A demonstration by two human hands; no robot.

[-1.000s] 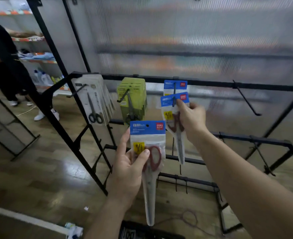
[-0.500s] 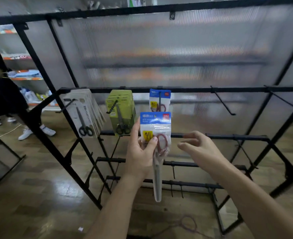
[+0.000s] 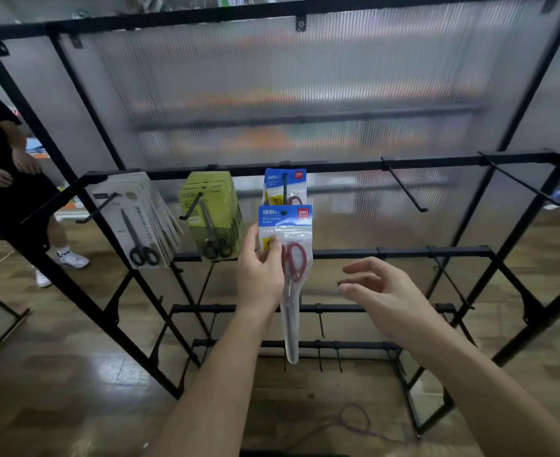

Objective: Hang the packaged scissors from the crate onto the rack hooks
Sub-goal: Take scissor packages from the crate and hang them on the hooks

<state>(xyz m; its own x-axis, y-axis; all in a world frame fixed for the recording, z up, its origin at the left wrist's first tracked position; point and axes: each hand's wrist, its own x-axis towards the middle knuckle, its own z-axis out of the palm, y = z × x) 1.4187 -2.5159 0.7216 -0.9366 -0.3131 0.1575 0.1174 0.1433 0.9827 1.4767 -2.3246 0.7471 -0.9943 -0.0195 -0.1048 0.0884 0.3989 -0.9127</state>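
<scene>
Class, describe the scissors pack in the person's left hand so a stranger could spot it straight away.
Find the black rack, whose top rail of hooks bears grey packs, green packs and one blue-topped pack. Just below and in front of that one is the held pack, with a blue header and red-handled scissors. Unlike its neighbours, the left hand grips it.

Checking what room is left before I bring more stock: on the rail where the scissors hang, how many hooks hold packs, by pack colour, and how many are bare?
Hook with white packs: 1
Hook with green packs: 1
Hook with blue-topped pack: 1
Bare hooks: 2
Total: 5 hooks
The left hand holds another blue-topped pack, not counted.
</scene>
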